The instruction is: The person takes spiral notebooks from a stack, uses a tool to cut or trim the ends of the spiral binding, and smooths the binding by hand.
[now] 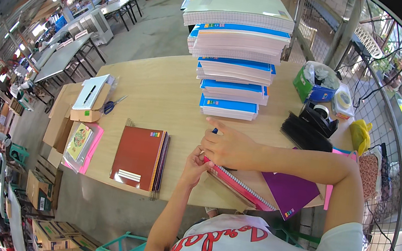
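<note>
A pink spiral notebook (pixel 241 184) stands slantwise near the table's front edge, its coil along the upper side. My left hand (pixel 195 168) pinches its far end, thumb laid against the corner. Right above, my right hand (pixel 229 146) closes around a small tool (pixel 215 130) of which only a blue end shows; its working part is hidden by my fingers. Both hands meet at the end of the coil. Beside the notebook, under my right forearm, lies a purple cover sheet (pixel 291 188). To the left rests a pile of brown-red spiral notebooks (pixel 137 153).
Tall stacks of paper blocks with blue covers (pixel 229 105) rise at the back middle. At right are black coils (pixel 305 131), a tape dispenser (pixel 321 118), a green-blue box (pixel 314 85) and a yellow cloth (pixel 360 136). Scissors (pixel 113 105) lie left by a cardboard box (pixel 60 118).
</note>
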Demonstrator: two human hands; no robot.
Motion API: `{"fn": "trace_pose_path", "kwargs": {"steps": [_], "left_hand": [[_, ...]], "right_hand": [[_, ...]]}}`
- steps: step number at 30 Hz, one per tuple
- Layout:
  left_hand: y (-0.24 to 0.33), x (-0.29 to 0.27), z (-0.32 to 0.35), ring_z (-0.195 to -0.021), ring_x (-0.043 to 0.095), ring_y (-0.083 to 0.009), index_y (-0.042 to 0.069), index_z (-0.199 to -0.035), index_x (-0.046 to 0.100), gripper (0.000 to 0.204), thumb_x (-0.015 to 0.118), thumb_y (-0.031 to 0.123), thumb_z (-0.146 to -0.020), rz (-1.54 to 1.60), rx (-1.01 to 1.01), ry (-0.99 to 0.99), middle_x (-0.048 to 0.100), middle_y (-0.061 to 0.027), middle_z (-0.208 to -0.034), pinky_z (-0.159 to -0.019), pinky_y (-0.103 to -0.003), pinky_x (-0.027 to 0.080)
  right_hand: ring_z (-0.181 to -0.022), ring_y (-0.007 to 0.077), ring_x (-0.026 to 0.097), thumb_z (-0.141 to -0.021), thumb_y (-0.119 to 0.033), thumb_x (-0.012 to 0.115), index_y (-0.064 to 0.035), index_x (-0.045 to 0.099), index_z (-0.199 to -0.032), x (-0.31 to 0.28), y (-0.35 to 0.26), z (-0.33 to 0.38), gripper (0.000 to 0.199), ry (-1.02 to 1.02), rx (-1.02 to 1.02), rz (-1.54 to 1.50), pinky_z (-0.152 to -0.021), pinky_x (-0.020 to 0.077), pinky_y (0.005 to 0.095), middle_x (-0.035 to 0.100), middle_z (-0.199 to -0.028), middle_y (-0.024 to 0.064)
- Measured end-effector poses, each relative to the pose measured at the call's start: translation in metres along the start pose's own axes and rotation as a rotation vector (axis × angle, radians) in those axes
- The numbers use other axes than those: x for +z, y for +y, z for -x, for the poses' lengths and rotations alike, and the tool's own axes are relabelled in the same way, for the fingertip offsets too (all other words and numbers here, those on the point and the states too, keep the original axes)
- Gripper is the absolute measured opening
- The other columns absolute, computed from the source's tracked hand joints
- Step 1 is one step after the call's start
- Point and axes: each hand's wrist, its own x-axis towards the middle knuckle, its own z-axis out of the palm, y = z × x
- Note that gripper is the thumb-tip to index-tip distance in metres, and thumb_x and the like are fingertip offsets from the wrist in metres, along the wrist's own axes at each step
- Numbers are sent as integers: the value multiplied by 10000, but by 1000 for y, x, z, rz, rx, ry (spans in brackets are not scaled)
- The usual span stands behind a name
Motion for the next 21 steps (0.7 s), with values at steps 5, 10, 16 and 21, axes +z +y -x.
{"fn": "trace_pose_path", "kwargs": {"steps": [5,10,16,21], "left_hand": [[-9,1,0,-809,685,-140,16,-1308,459,608,761,-49,-784,1,46,113,710,-100,-934,-698,-251,561],[-9,5,1,-861,692,-175,7,-1353,423,680,752,-89,-766,-18,7,151,709,-128,-920,-817,-288,576],[-25,-12,4,-1001,654,-175,40,-1391,383,746,772,-58,-762,-33,84,130,671,-138,-1095,-842,-287,563],[-21,-16,23,-1051,624,-194,57,-1449,328,728,745,68,-853,-609,448,478,613,-110,-1255,-884,-306,523]], "right_hand": [[-977,226,620,-799,-243,661,-84,703,-834,-1,-11,9,168,-381,265,-246,-924,470,513,644,-935,39],[-973,366,631,-876,-344,676,-60,649,-1119,22,-29,48,374,-257,691,-588,-824,497,470,631,-1068,182],[-915,388,622,-856,-285,696,-55,563,-1144,12,-48,50,393,-46,920,-860,-767,505,478,628,-988,196],[-781,352,644,-865,-204,686,-22,591,-1088,-40,-45,19,303,31,834,-979,-712,505,421,635,-852,163]]}}
